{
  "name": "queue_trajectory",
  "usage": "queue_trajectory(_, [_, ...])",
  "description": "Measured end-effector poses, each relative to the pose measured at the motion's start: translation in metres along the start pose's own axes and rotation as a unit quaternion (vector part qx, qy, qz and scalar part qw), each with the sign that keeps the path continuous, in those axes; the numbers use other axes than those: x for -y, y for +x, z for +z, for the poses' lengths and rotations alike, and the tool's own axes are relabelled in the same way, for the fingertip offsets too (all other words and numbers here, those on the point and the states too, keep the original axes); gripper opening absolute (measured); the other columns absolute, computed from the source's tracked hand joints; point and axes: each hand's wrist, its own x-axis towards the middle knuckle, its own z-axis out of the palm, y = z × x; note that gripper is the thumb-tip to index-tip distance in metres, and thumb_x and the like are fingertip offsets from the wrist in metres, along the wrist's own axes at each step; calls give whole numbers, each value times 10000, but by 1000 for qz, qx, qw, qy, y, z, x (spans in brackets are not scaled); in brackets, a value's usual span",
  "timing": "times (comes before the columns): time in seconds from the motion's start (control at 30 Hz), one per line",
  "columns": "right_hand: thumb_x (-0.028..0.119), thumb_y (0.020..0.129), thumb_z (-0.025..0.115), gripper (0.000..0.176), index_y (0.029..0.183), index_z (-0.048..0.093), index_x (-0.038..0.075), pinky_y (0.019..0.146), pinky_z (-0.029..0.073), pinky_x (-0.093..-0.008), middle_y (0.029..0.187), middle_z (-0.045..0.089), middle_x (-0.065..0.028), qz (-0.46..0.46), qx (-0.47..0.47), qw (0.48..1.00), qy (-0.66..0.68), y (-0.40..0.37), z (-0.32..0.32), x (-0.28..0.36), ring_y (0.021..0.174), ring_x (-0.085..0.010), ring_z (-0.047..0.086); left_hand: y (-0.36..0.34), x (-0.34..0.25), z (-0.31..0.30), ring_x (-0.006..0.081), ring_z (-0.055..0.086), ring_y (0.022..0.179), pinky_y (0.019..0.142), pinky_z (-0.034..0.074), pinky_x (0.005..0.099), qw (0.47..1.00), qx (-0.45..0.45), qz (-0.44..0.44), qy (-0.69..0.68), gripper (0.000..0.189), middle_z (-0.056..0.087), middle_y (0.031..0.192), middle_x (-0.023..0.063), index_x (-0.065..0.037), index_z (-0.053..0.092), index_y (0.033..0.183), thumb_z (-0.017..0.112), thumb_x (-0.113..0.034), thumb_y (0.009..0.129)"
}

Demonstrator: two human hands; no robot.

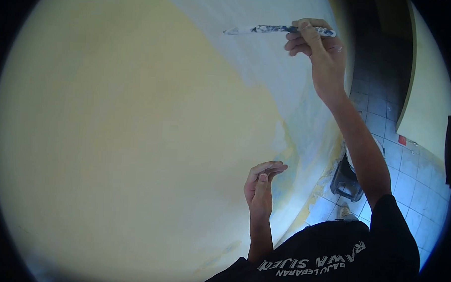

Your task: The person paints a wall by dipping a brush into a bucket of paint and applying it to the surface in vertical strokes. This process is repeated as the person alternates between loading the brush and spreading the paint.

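Upper right of frame: right hand (316,42) raised on an extended arm, fingers clamped round a thin dark paint-flecked tool (269,29). The tool lies nearly horizontal, seen edge-on, its pale tip pointing left over the whitish patch (268,63) on the pale yellow wall (126,137); whether the tip touches cannot be told. Lower centre: left hand (259,188) upright, empty, fingers loosely curved and apart from the wall. Lower right: dark container (346,182) on pale floor tiles (408,182).
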Motion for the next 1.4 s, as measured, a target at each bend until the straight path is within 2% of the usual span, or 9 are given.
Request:
queue_trajectory(0.17, [178,1027,678,234,1078,675,-50,727,636,-345,882,718,-151,-21,-15,1000,0,7,18,-23,791,-234,743,6,5,6,338,687,1134,1041,502,478,1000,-2,2,0,337,686,1241,182,6,597,1297,507,-246,1092])
queue_trajectory(0.43, [159,1037,647,189,998,648,-25,560,528,-262,786,693,-98,47,-31,994,-92,-21,-39,-47,655,-123,670,8,2,11,330,687,1135,1031,506,473,1000,-13,-5,-6,337,685,1238,179,5,592,1306,503,-241,1093])
queue_trajectory(0.57, [162,1064,592,197,1003,644,-17,595,533,-293,814,699,-116,-28,-58,997,-51,17,-15,-44,680,-163,670,6,2,2,340,674,1155,1052,485,496,1000,6,-16,-13,337,681,1258,197,18,585,1309,479,-226,1101])
queue_trajectory(0.67, [163,1033,642,187,970,644,-13,607,542,-298,771,684,-89,-14,-17,1000,-20,29,-11,-71,641,-147,654,5,5,1,338,678,1148,1050,492,492,1000,11,-15,-23,334,682,1253,192,13,584,1314,480,-219,1099])
queue_trajectory(0.77, [168,1033,637,177,960,645,7,592,523,-285,775,674,-76,58,-24,977,-203,-20,-42,-93,651,-132,645,6,-1,-3,331,684,1139,1045,506,483,999,19,-18,-21,329,683,1246,181,2,584,1325,484,-212,1095])
queue_trajectory(0.93, [201,1032,629,201,928,648,31,545,468,-266,739,653,-35,116,-82,984,-112,-44,-61,-67,627,-86,598,5,-20,5,334,683,1140,1044,505,482,999,10,-27,-17,335,682,1253,185,3,578,1335,477,-209,1096])
queue_trajectory(1.03, [203,1038,615,200,928,640,39,540,445,-251,729,641,-27,65,-120,988,-72,-24,-50,-66,611,-77,573,6,-24,9,334,683,1142,1043,505,481,999,5,-35,-28,335,681,1255,187,5,575,1336,475,-205,1095])
queue_trajectory(1.23, [190,1053,592,186,949,617,38,565,429,-249,762,639,-44,162,-99,948,-255,-86,-100,-99,624,-80,555,1,-23,5,341,675,1160,1060,493,478,999,-5,-12,-38,326,680,1242,203,28,584,1302,473,-194,1091])
queue_trajectory(1.4, [199,1056,589,205,932,612,37,553,415,-257,740,611,-25,90,-135,985,-65,-49,-67,-70,621,-75,539,-2,-24,9,338,679,1143,1038,501,473,999,-16,-43,-28,338,679,1239,188,12,576,1332,487,-208,1091])
